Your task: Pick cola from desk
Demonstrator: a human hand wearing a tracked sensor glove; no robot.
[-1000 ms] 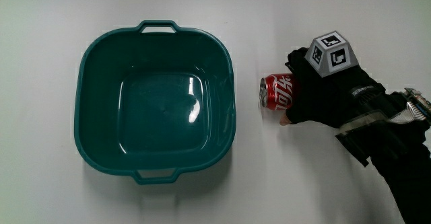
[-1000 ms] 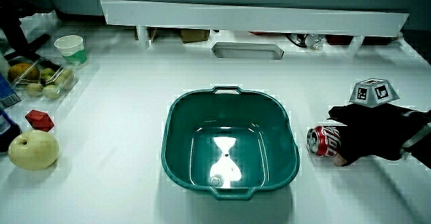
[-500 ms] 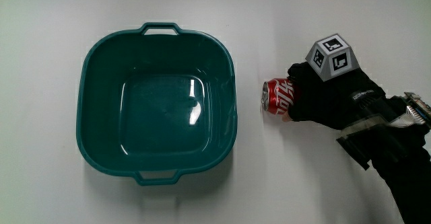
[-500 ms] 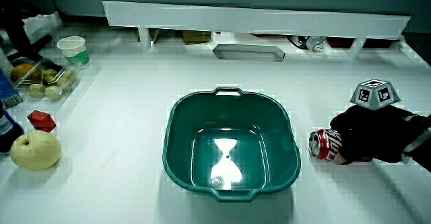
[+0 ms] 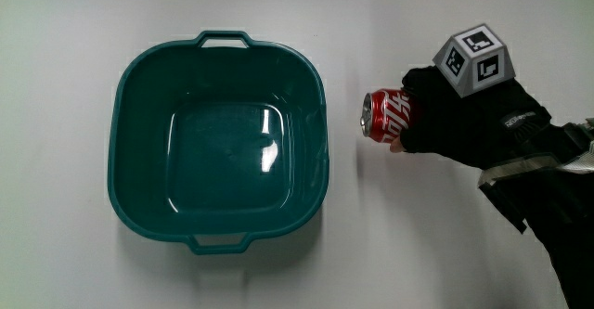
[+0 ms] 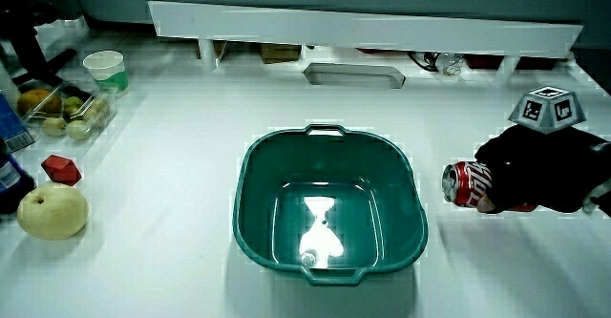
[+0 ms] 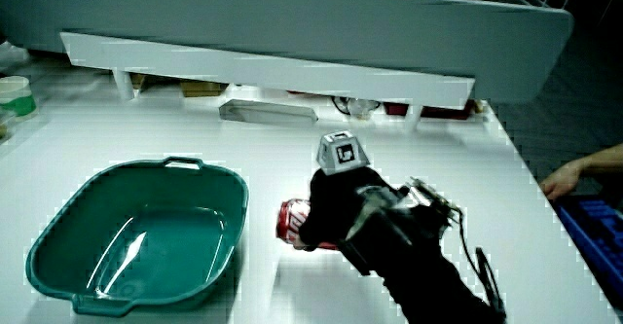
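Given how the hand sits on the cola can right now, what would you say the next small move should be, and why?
Probably a straight lift. The hand is closed around the cola can, which lies on its side beside the teal basin, apart from it. In a side view the can looks at or barely above the table, so raising it clear would finish the pick; nothing hangs over it.

A teal plastic basin point(image 5: 218, 142) with two loop handles sits on the white tabletop point(image 5: 56, 31) — nothing in it. In a side view, well apart from the basin at the tabletop's edge: a yellow apple point(image 6: 52, 211), a small red block point(image 6: 63, 169) — and a pale green-banded cup point(image 6: 104, 70).
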